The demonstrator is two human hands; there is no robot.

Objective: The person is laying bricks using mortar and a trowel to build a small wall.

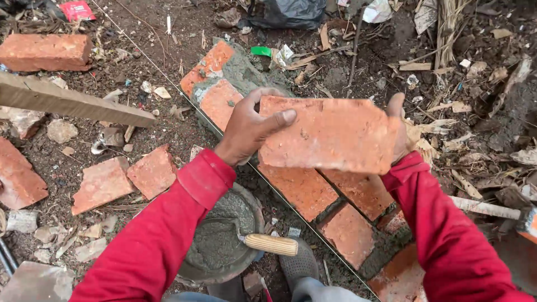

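Observation:
Both my hands hold one orange-red brick [330,134] flat in the air. My left hand [249,126] grips its left end, thumb lying across the top face. My right hand [398,131] clasps the right end and is mostly hidden behind the brick. Under the brick runs a diagonal row of laid bricks [305,187] set in grey mortar, going from upper left [215,84] to lower right. A taut string line [168,78] runs along the row's left side. Both sleeves are red.
A round pan of wet grey mortar [221,240] sits below my left arm, a trowel with a wooden handle [271,244] resting in it. Broken brick pieces [120,179] and a whole brick [45,52] lie left. A wooden plank [72,103] crosses upper left. Debris litters the right.

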